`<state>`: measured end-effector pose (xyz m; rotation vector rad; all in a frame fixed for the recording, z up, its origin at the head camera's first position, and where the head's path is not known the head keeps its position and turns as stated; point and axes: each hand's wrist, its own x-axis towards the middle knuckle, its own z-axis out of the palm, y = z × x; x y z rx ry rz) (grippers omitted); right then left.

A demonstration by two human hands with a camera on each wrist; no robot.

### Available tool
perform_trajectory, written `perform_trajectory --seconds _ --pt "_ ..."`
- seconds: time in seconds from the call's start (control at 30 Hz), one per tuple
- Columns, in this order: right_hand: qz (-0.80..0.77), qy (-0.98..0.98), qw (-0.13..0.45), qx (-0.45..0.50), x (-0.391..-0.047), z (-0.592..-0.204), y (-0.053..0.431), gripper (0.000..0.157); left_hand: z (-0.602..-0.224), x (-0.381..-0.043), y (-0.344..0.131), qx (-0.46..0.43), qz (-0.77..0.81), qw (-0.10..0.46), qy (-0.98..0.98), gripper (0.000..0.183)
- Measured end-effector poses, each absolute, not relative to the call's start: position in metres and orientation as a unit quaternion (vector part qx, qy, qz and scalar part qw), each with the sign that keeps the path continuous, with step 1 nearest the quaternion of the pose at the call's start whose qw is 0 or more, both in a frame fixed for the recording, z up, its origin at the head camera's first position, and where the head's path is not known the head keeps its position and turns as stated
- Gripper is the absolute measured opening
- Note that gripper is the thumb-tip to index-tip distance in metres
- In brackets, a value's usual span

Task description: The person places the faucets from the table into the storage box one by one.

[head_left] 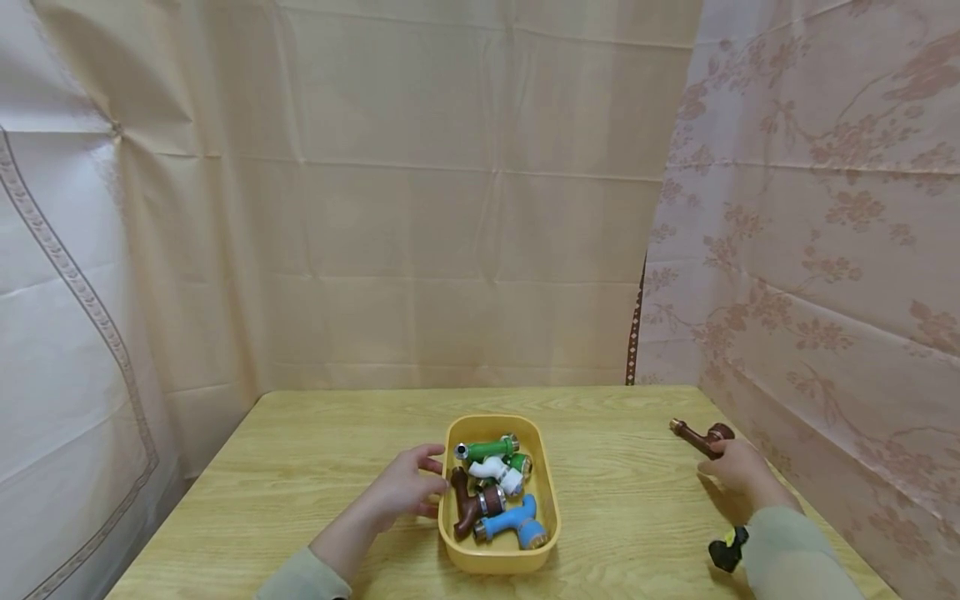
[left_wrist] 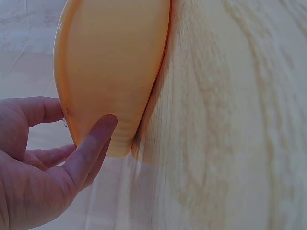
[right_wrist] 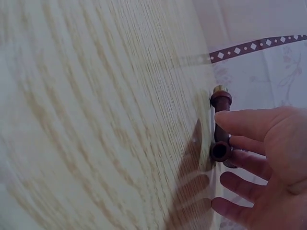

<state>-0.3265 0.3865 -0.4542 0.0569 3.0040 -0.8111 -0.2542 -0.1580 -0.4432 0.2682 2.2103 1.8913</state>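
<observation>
In the head view, a yellow plastic basket [head_left: 551, 492] stands on the table in front of me. Inside lie a green pipe fitting [head_left: 487, 450], a white one [head_left: 491, 471], a brown one [head_left: 467, 504] and a blue one [head_left: 510, 522], with another green piece partly hidden. My left hand [head_left: 408, 485] is at the basket's left side, its spread fingertips against the wall and rim. Over at the table's right edge, my right hand [head_left: 742, 471] pinches a brown branched pipe fitting [right_wrist: 222, 103] between thumb and fingers. Its brass threaded end points away from me.
The wood-grain table [head_left: 322, 433] carries everything. A beige cloth [head_left: 450, 208] hangs behind it, and a flower-patterned cloth [head_left: 840, 250] runs close along the right edge. A small black object [head_left: 727, 550] shows beside the right sleeve.
</observation>
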Motion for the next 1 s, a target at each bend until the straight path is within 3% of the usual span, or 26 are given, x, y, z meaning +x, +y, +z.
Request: perform_trajectory --seconds 0.33,0.6,1.0 --pt "-0.256 0.966 0.002 -0.012 -0.324 -0.451 0.373 0.057 -0.442 -0.253 -0.157 0.087 0.641 0.111 0.755 0.07" --pt "-0.32 0.946 0.038 -0.023 -0.323 -0.447 0.361 0.046 -0.441 -0.252 -0.158 0.087 0.639 0.112 0.756 0.071" --pt "-0.293 0.951 0.012 -0.094 -0.323 -0.443 0.34 0.029 -0.44 -0.251 -0.157 0.086 0.641 0.11 0.755 0.07"
